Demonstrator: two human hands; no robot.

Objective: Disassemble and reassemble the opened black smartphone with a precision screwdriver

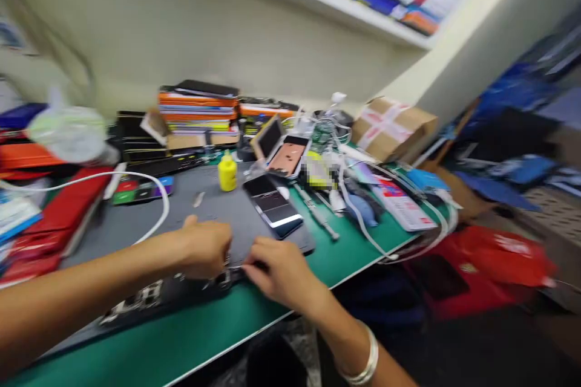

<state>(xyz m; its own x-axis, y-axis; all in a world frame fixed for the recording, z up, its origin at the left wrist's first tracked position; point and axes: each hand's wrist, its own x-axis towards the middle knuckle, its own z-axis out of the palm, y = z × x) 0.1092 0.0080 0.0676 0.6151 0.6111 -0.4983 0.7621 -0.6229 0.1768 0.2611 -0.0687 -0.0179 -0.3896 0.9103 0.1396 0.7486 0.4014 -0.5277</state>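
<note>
My left hand is closed in a loose fist low over the front edge of a grey work mat; whatever its fingers hold is hidden. Just to the right, my right hand, with a pale bangle on its wrist, pinches something small that I cannot make out. Thin shiny metal shows between the two hands. Along the mat's dark front strip lie small metal pieces, blurred. A dark-screened phone rests on the mat beyond my right hand. Near it stands a yellow bottle.
A phone with a pinkish inside, a grey screwdriver-like tool and white cables clutter the green table. Stacked boxes and a taped carton line the back. A red case lies left.
</note>
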